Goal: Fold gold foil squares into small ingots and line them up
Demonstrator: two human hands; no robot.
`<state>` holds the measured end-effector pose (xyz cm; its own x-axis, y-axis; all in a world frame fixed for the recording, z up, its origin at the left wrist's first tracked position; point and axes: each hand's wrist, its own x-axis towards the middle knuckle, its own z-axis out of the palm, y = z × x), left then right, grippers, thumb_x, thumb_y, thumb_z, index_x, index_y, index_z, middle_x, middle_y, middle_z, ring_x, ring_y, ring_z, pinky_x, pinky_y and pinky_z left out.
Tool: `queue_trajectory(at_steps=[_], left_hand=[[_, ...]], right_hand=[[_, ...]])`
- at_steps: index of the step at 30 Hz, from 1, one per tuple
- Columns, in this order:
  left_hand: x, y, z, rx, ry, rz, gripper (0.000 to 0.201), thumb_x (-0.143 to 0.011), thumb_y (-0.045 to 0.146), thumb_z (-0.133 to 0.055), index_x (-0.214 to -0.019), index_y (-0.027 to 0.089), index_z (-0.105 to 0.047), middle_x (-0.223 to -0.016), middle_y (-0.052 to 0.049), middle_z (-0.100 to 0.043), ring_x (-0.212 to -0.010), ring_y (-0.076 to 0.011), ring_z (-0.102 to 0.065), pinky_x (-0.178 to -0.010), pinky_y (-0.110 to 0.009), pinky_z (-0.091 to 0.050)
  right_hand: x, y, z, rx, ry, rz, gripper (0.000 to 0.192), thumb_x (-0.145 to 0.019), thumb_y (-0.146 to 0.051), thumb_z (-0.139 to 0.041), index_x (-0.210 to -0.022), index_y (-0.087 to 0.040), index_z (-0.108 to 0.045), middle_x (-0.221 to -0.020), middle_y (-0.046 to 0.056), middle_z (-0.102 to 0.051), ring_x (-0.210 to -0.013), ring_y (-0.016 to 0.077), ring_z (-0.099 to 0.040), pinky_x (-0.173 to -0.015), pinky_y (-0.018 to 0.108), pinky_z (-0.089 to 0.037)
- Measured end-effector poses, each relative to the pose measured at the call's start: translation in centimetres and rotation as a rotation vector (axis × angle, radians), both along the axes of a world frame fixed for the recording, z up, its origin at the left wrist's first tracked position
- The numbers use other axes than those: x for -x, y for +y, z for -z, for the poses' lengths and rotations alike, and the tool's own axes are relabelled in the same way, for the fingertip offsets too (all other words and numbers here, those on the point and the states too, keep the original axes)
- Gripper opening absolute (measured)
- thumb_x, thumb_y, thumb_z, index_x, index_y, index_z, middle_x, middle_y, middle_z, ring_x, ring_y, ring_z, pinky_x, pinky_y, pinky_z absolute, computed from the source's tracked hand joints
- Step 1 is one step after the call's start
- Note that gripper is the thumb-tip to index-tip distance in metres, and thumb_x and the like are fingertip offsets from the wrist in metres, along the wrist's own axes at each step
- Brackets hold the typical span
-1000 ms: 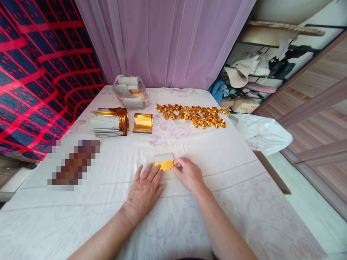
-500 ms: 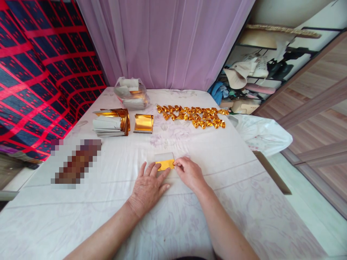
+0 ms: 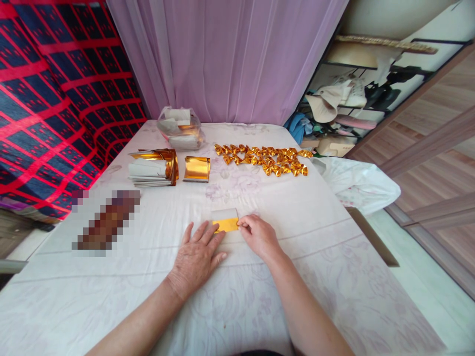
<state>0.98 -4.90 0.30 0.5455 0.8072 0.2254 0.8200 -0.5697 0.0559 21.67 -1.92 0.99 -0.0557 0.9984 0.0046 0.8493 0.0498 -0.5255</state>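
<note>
A small sheet of gold foil paper [image 3: 227, 224] lies on the table in front of me, its upper strip pale grey and its lower strip gold, so it looks partly folded. My left hand [image 3: 196, 252] rests flat with fingers spread, its fingertips on the sheet's left end. At the right end, my right hand [image 3: 258, 235] pinches the sheet's edge between thumb and forefinger. Beyond the hands sit a short stack of gold foil sheets [image 3: 196, 169] and a bigger fanned stack of foil paper [image 3: 150, 170]. Several folded gold foil pieces [image 3: 272, 157] form rows at the far right.
A clear plastic bag [image 3: 180, 131] of more paper stands at the table's back left. A blurred-out patch [image 3: 107, 222] covers something on the left. Past the right edge are a white plastic bag [image 3: 363, 183] and a shelf with hats and shoes [image 3: 382, 94].
My left hand has slid a little to the left, uncovering more of the gold strip. My right hand keeps its pinch at the sheet's right end.
</note>
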Motion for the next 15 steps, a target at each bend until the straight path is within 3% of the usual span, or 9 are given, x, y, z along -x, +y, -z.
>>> queue_trajectory(at_steps=[15], left_hand=[[1.6,-0.2,0.3,-0.070,0.017,0.023,0.040,-0.096,0.044,-0.043,-0.124,0.023,-0.061,-0.142,-0.002,-0.053,-0.134,-0.0274,-0.043,-0.114,-0.051,-0.026]], right_hand=[[-0.1,-0.1,0.2,-0.008,0.002,0.000,0.022,-0.082,-0.012,-0.056,-0.094,-0.026,-0.068,-0.093,-0.001,-0.068,-0.081,0.0129,-0.063,-0.069,0.022,-0.043]])
